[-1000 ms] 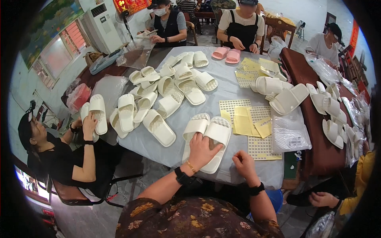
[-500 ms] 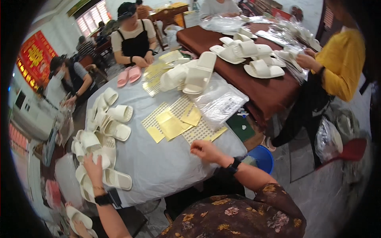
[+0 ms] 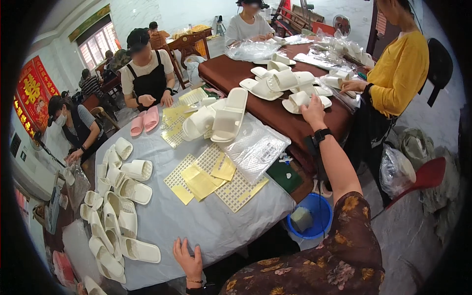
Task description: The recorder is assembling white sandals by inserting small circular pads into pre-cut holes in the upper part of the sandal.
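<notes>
The person's right hand (image 3: 313, 110) is stretched across to a cream slide sandal (image 3: 296, 101) at the near edge of the brown-covered surface (image 3: 215, 71), beside a co-worker in a yellow top (image 3: 400, 64). Its fingers meet the sandal's outline, but from where I stand I cannot tell whether they pinch it or merely pass over it. More cream slides (image 3: 285, 79) lie jumbled just behind.

The left hand (image 3: 188, 258) is empty, fingers loosely spread, by the near edge of the grey-sheeted surface (image 3: 160, 211). To its left sits a heap of cream slides (image 3: 135, 191); farther in are yellow label sheets (image 3: 201, 179) and a silvery padded packet (image 3: 255, 147).

The sandal looks like moulded foam or soft plastic: I'd judge it light, springy and hard to damage, perhaps a little slick on its smooth strap. The broad strap seems the best hold, thumb on top and fingers through the opening; gripping the sole's rim should serve too, though it may flex.
</notes>
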`<state>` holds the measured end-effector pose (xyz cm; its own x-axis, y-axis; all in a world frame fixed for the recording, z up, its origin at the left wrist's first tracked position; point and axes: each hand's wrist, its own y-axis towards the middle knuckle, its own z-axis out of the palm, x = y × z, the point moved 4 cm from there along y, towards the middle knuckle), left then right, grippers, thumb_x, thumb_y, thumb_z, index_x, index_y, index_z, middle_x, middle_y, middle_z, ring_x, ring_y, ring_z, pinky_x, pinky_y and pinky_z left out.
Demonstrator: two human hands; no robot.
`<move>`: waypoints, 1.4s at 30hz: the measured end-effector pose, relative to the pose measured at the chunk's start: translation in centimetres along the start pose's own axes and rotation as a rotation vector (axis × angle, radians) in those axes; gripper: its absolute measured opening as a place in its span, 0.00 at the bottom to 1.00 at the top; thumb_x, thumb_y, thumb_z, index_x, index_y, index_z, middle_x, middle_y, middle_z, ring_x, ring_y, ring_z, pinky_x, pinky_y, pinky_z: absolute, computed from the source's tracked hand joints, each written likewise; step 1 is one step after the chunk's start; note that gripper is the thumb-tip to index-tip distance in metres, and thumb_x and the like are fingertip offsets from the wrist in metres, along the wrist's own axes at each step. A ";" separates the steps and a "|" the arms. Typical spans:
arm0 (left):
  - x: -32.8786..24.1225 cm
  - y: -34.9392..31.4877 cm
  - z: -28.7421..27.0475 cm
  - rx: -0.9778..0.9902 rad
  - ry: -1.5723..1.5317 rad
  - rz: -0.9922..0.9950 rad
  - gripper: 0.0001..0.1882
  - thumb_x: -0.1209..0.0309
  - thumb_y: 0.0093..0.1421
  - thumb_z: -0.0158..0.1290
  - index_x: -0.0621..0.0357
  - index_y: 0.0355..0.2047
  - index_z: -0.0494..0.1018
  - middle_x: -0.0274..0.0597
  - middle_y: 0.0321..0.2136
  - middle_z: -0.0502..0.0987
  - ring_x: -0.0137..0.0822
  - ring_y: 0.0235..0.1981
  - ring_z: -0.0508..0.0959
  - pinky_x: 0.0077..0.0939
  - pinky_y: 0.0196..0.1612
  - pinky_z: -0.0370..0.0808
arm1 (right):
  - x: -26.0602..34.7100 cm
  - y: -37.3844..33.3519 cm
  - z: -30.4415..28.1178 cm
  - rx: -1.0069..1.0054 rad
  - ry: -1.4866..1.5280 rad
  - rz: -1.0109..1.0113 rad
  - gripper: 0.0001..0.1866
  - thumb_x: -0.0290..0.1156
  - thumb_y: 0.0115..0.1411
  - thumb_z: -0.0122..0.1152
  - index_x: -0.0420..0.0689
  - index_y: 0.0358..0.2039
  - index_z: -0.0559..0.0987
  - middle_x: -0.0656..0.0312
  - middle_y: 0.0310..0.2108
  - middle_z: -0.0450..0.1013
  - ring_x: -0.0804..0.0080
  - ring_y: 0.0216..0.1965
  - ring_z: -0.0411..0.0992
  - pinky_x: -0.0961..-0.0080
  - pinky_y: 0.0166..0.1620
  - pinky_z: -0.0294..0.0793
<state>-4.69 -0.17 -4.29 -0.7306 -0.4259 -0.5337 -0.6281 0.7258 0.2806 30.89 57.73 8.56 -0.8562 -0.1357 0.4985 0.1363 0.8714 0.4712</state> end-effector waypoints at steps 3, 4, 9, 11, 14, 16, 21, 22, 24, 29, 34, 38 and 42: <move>-0.1 0.1 -0.1 -0.030 -0.018 -0.008 0.27 0.64 0.56 0.58 0.65 0.54 0.70 0.57 0.59 0.65 0.58 0.63 0.60 0.53 0.64 0.55 | -0.9 1.1 0.6 0.105 0.035 0.053 0.43 0.45 0.52 0.65 0.43 0.65 0.59 0.45 0.57 0.67 0.46 0.58 0.66 0.48 0.58 0.65; -0.3 0.3 0.0 -0.027 -0.011 -0.008 0.27 0.64 0.56 0.57 0.65 0.53 0.70 0.57 0.59 0.66 0.58 0.62 0.60 0.53 0.64 0.56 | -1.3 1.3 1.1 0.172 0.097 0.072 0.44 0.46 0.52 0.66 0.43 0.65 0.58 0.44 0.56 0.70 0.47 0.57 0.69 0.48 0.57 0.66; -0.7 0.0 0.0 -0.052 0.089 0.030 0.26 0.63 0.58 0.56 0.65 0.53 0.71 0.57 0.58 0.67 0.57 0.61 0.63 0.50 0.63 0.57 | 0.1 -2.5 1.7 0.139 0.497 -0.176 0.37 0.35 0.52 0.67 0.34 0.60 0.64 0.39 0.50 0.73 0.47 0.51 0.74 0.62 0.55 0.71; -0.8 0.1 0.2 -0.055 0.109 0.029 0.26 0.63 0.58 0.56 0.65 0.53 0.71 0.57 0.58 0.67 0.57 0.61 0.63 0.51 0.63 0.58 | 0.2 -3.8 -0.1 0.199 0.669 -0.154 0.37 0.32 0.53 0.65 0.34 0.61 0.63 0.44 0.45 0.76 0.57 0.45 0.77 0.67 0.50 0.74; -1.1 0.1 0.2 -0.076 0.107 0.044 0.26 0.61 0.57 0.57 0.65 0.51 0.71 0.58 0.57 0.67 0.59 0.60 0.63 0.53 0.62 0.58 | 0.3 -3.1 -4.1 0.237 0.943 -0.032 0.33 0.27 0.57 0.61 0.37 0.63 0.64 0.56 0.38 0.78 0.76 0.36 0.74 0.78 0.39 0.73; -1.1 0.0 0.2 -0.077 0.125 0.050 0.26 0.61 0.58 0.57 0.65 0.51 0.71 0.57 0.57 0.67 0.59 0.59 0.63 0.53 0.61 0.59 | 2.9 -2.6 -8.1 0.194 1.125 -0.001 0.28 0.28 0.60 0.61 0.39 0.61 0.66 0.59 0.37 0.77 0.77 0.36 0.74 0.80 0.39 0.73; -0.9 -0.1 0.1 -0.066 0.107 0.044 0.26 0.62 0.57 0.58 0.65 0.51 0.71 0.57 0.57 0.67 0.59 0.59 0.64 0.52 0.62 0.59 | 4.4 1.2 -14.1 0.189 1.264 -0.051 0.26 0.29 0.63 0.59 0.39 0.60 0.67 0.60 0.40 0.76 0.77 0.40 0.73 0.79 0.42 0.73; -0.7 -0.2 0.0 -0.051 0.115 0.028 0.26 0.63 0.56 0.58 0.64 0.52 0.71 0.57 0.57 0.67 0.58 0.59 0.64 0.52 0.62 0.59 | 5.0 1.4 -15.0 0.230 1.314 -0.132 0.25 0.28 0.64 0.58 0.38 0.60 0.67 0.58 0.42 0.75 0.76 0.43 0.74 0.77 0.45 0.74; -0.9 0.0 -0.4 -0.048 0.067 0.010 0.26 0.63 0.56 0.59 0.64 0.53 0.70 0.57 0.57 0.67 0.58 0.59 0.64 0.52 0.62 0.59 | 8.9 -0.2 -17.0 0.399 1.486 -0.191 0.23 0.27 0.65 0.54 0.38 0.60 0.67 0.55 0.48 0.74 0.71 0.47 0.74 0.73 0.50 0.73; -4.0 1.0 -2.2 0.023 -0.172 0.032 0.28 0.65 0.57 0.59 0.64 0.56 0.68 0.56 0.59 0.65 0.56 0.60 0.64 0.46 0.62 0.61 | 15.8 -9.2 -21.5 0.564 1.523 -0.225 0.22 0.27 0.66 0.52 0.35 0.59 0.68 0.52 0.55 0.71 0.64 0.55 0.71 0.68 0.59 0.70; -5.4 1.6 -2.4 0.187 -0.771 -0.105 0.32 0.62 0.63 0.55 0.63 0.63 0.61 0.52 0.62 0.63 0.50 0.62 0.66 0.41 0.63 0.62 | 21.7 -20.6 -19.5 0.826 1.575 -0.238 0.20 0.26 0.65 0.54 0.36 0.57 0.70 0.51 0.53 0.72 0.63 0.52 0.73 0.67 0.56 0.72; -4.5 1.7 -3.4 0.199 -1.320 -0.282 0.39 0.52 0.66 0.49 0.59 0.69 0.49 0.49 0.65 0.60 0.43 0.64 0.64 0.38 0.63 0.63 | 26.6 -30.7 -15.2 1.363 1.409 -0.186 0.23 0.18 0.63 0.48 0.37 0.60 0.68 0.58 0.50 0.70 0.74 0.50 0.70 0.76 0.55 0.69; -2.8 1.8 -4.5 0.073 -1.521 -0.381 0.42 0.46 0.67 0.45 0.58 0.70 0.45 0.47 0.64 0.60 0.38 0.62 0.65 0.36 0.61 0.66 | 28.1 -38.8 -9.5 1.579 1.172 -0.594 0.28 0.23 0.63 0.52 0.42 0.65 0.63 0.53 0.52 0.70 0.70 0.50 0.71 0.74 0.52 0.70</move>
<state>-4.97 -0.10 1.33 0.4348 0.3073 -0.8465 -0.6589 0.7493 -0.0664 6.31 15.64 11.23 0.1236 -0.1094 0.9863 -0.9864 0.0950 0.1342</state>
